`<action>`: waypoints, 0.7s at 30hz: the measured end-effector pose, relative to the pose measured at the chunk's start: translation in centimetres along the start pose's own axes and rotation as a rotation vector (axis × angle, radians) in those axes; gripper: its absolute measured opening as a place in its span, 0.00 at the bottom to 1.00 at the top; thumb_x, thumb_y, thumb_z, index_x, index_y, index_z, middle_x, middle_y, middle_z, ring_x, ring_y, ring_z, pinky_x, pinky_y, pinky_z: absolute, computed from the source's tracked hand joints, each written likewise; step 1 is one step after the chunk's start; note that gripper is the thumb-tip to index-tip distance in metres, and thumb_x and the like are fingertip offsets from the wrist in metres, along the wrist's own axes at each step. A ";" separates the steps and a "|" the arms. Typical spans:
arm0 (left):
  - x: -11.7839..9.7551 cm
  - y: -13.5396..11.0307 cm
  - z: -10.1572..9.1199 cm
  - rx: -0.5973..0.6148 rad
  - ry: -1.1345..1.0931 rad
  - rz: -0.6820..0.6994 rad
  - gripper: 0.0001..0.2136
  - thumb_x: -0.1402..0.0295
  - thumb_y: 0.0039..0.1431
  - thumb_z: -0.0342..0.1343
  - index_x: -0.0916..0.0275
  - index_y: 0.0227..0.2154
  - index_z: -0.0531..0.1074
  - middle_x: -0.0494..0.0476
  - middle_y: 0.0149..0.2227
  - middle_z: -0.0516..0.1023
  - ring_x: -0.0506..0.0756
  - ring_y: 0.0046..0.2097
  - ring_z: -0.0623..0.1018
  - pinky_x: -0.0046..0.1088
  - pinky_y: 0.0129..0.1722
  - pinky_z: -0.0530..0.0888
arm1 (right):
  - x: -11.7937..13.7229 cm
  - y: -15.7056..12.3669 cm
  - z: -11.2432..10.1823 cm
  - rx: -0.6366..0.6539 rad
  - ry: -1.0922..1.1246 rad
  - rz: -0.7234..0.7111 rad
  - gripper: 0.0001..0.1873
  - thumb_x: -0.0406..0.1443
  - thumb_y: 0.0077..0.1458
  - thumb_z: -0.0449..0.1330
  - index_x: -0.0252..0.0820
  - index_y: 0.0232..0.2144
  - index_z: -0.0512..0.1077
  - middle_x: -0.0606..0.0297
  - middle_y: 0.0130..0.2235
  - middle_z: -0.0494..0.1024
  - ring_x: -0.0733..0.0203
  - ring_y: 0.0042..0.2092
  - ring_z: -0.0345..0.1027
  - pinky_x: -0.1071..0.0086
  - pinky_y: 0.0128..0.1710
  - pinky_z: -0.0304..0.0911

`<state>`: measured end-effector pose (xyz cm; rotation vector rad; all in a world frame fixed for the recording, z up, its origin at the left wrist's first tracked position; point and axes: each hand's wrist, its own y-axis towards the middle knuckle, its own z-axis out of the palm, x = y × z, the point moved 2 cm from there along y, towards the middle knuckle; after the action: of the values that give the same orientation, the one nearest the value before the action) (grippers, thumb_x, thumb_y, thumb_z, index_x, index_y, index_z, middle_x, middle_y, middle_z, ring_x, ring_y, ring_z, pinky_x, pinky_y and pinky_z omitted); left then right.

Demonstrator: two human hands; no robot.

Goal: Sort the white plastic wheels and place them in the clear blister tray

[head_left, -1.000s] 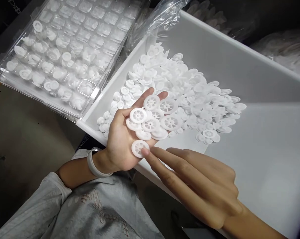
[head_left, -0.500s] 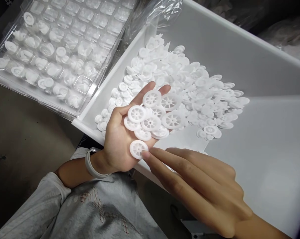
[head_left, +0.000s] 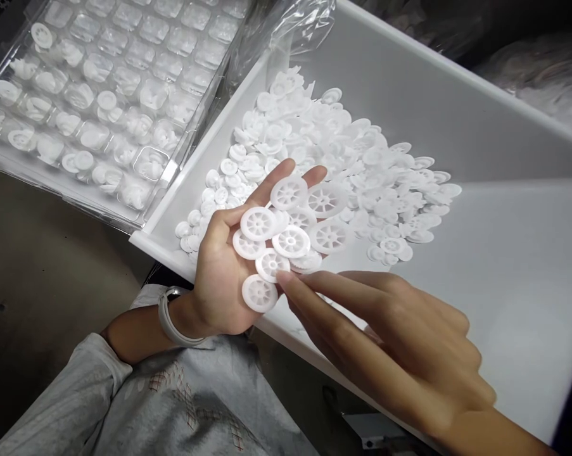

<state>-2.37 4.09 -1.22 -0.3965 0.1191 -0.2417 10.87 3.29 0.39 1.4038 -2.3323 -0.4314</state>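
My left hand [head_left: 222,278] lies palm up over the near edge of a white bin [head_left: 480,145], fingers stretched out, carrying several white spoked plastic wheels [head_left: 290,240]. My right hand [head_left: 400,342] reaches in from the lower right with its fingers extended; a fingertip touches one wheel [head_left: 271,265] near the heel of the left palm, just above another wheel [head_left: 258,292]. A heap of the same white wheels [head_left: 362,164] lies in the bin behind both hands.
A clear plastic compartment tray [head_left: 100,95] at the upper left holds white wheels in its nearer rows. Crumpled clear plastic film [head_left: 290,31] drapes over the bin's far left corner. A dark floor lies at the left. A white wristband [head_left: 168,320] circles my left wrist.
My right fingertips moved up from the lowest wheel to the one above it. The wheels on my left palm shifted slightly, and the view drifted a little.
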 end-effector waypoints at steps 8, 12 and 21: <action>-0.2 0.1 -0.3 0.010 0.034 0.018 0.17 0.65 0.63 0.43 0.56 0.47 0.75 0.48 0.51 0.78 0.59 0.61 0.71 0.41 0.63 0.66 | 0.5 1.2 -1.0 -0.009 -0.080 -0.075 0.08 0.22 0.54 0.60 0.32 0.35 0.77 0.56 0.32 0.80 0.61 0.28 0.68 0.66 0.21 0.63; -0.1 -0.1 0.1 -0.045 0.031 0.023 0.16 0.66 0.63 0.44 0.58 0.45 0.75 0.49 0.51 0.79 0.61 0.65 0.66 0.45 0.67 0.60 | 0.4 1.0 -0.8 -0.010 -0.061 -0.086 0.08 0.21 0.53 0.61 0.29 0.37 0.76 0.53 0.32 0.79 0.60 0.29 0.68 0.66 0.21 0.63; -0.2 0.1 -0.1 0.021 0.031 -0.010 0.22 0.65 0.64 0.40 0.58 0.55 0.71 0.50 0.58 0.75 0.61 0.66 0.64 0.44 0.67 0.59 | 0.3 0.2 -0.8 -0.033 -0.066 -0.065 0.14 0.19 0.51 0.60 0.33 0.39 0.75 0.58 0.35 0.79 0.62 0.30 0.69 0.66 0.22 0.64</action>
<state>-2.56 4.18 -1.30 -0.3727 0.1447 -0.2585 10.98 3.12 1.28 1.4744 -2.3249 -0.5401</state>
